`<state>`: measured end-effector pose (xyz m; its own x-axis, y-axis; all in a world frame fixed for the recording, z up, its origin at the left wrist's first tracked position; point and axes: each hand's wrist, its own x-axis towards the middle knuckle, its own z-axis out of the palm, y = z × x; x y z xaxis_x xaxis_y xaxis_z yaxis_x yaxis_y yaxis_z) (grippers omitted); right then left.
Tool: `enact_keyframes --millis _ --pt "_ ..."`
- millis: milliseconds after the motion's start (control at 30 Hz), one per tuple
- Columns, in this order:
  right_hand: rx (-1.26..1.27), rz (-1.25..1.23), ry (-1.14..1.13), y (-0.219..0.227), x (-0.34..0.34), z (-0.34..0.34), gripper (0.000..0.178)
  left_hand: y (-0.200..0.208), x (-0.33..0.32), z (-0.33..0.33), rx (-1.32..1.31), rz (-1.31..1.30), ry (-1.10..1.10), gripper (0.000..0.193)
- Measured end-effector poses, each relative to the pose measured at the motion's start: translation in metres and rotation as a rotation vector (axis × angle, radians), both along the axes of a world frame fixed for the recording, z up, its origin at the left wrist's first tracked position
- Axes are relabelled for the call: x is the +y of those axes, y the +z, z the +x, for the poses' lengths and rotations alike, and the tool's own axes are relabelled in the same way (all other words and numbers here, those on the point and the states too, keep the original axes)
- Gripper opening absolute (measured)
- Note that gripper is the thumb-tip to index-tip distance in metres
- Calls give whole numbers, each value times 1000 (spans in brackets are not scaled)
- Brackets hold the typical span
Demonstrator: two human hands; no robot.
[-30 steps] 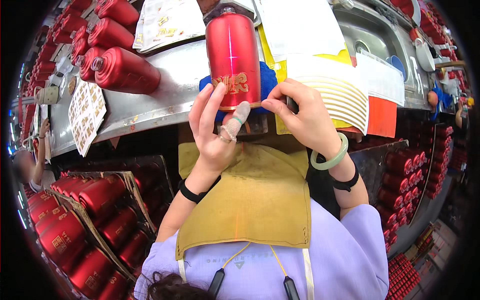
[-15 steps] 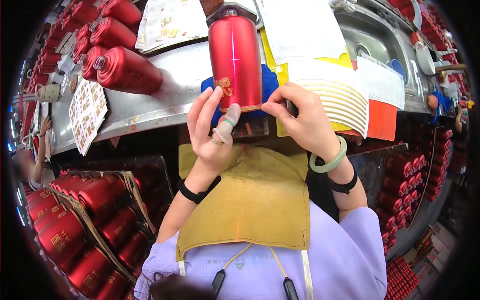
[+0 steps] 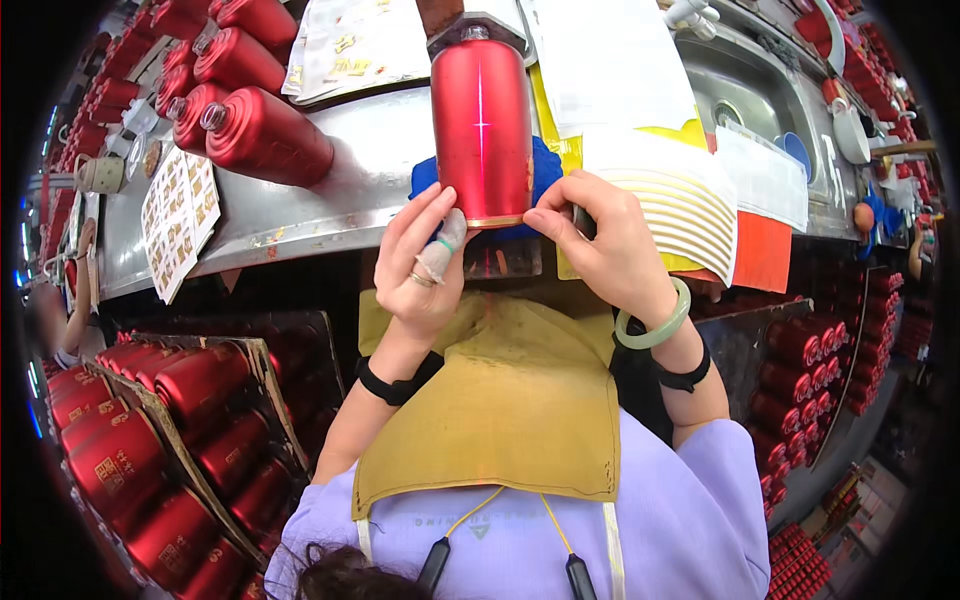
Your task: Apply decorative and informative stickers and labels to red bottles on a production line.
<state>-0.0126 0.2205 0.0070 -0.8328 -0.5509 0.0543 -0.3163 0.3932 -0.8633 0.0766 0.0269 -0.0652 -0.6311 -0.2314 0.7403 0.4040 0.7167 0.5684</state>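
A glossy red bottle [image 3: 482,130] lies on a blue cloth [image 3: 546,167] at the bench edge, its neck pointing away and its gold-rimmed base toward me. A bright cross of light falls on its side. My left hand [image 3: 420,265] grips the left of the base, fingers along the side. A pale cover wraps its thumb. At the base's right edge, my right hand [image 3: 605,235] has thumb and index finger closed against the rim. Something small and dark shows between its fingers; I cannot make out what. The neck rests in a dark angular holder [image 3: 440,38].
More red bottles [image 3: 265,137] lie at the left of the metal bench [image 3: 370,130], beside gold-printed sheets [image 3: 180,215]. Stacked white sheets [image 3: 650,180] lie at right before a sink [image 3: 745,85]. Racks of bottles [image 3: 115,460] stand below. Another person's arm [image 3: 80,285] shows far left.
The bottle has rolled about its length, so the gold emblem near its base is out of sight. My left fingers have shifted slightly along the base; the right hand stays at the rim.
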Motion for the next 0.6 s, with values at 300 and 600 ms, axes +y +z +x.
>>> enact_keyframes --millis 300,600 --pt "1 14 5 0 1 -1 20 12 17 -2 -7 -226 135 26" --pt "38 -19 4 6 -9 5 19 10 5 -7 22 -145 34 20"
